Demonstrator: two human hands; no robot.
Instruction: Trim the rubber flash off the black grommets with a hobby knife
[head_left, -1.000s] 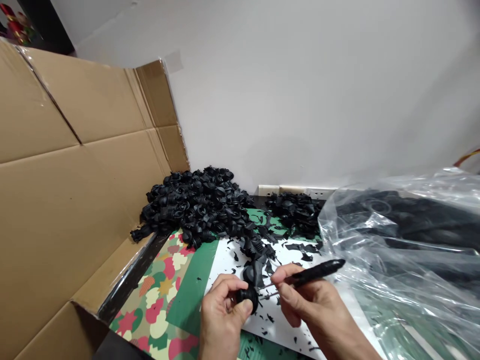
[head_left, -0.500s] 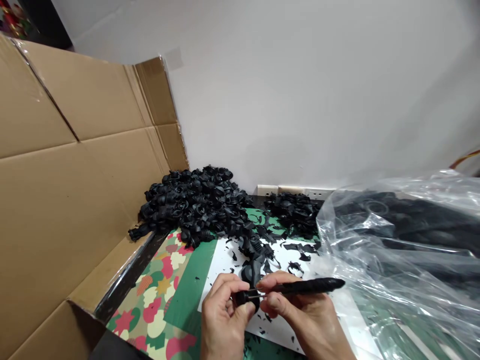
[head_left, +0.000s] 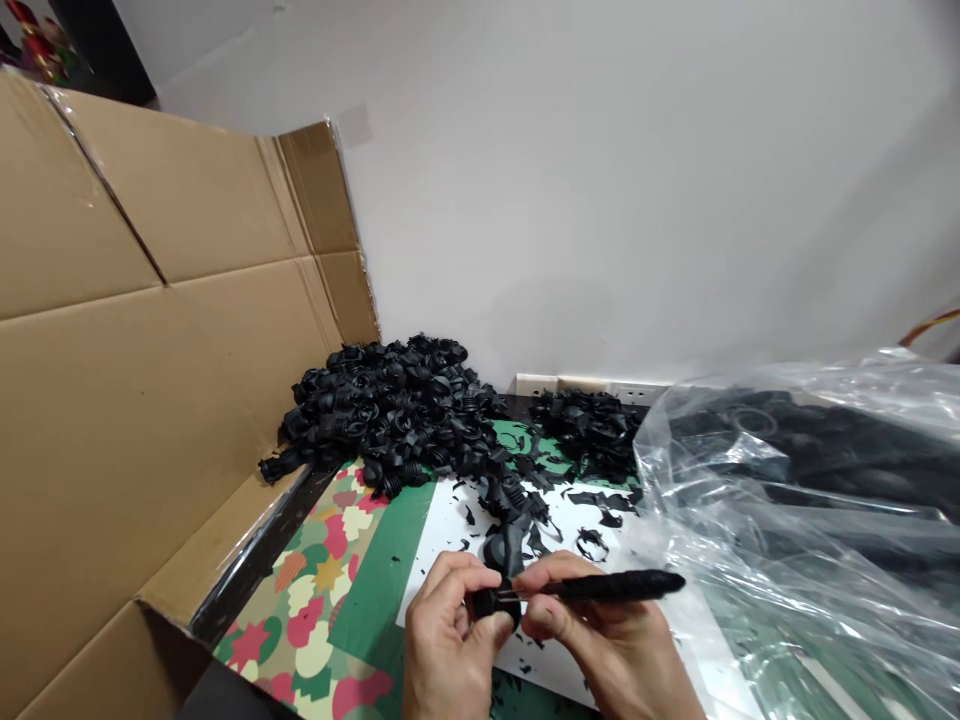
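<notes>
Our left fingers (head_left: 459, 576) were closed around a small black part (head_left: 491, 603), thumb below and forefinger curled over the top. It sat low in the centre of the frame, just above the white sheet (head_left: 442, 525). Our right fingers (head_left: 556, 570) were pinched on a slim black tool (head_left: 619, 585) near its metal tip, and that tip touched the part's right side. The tool's long axis ran almost level across the frame, with the tip to the left and the butt out to the right, so the part lay directly left of the right fingers. The left hand (head_left: 448, 655) carried the part, and the right hand (head_left: 604, 655) was just beside it. Black scraps (head_left: 592, 543) lay scattered on the sheet above the hands. Farther up, a pile (head_left: 390, 410) of like parts rested on the counter (head_left: 319, 600) against the cardboard box (head_left: 150, 350) at the left. A smaller heap (head_left: 589, 425) lay at centre, and a clear bag (head_left: 810, 500) filled the right.
</notes>
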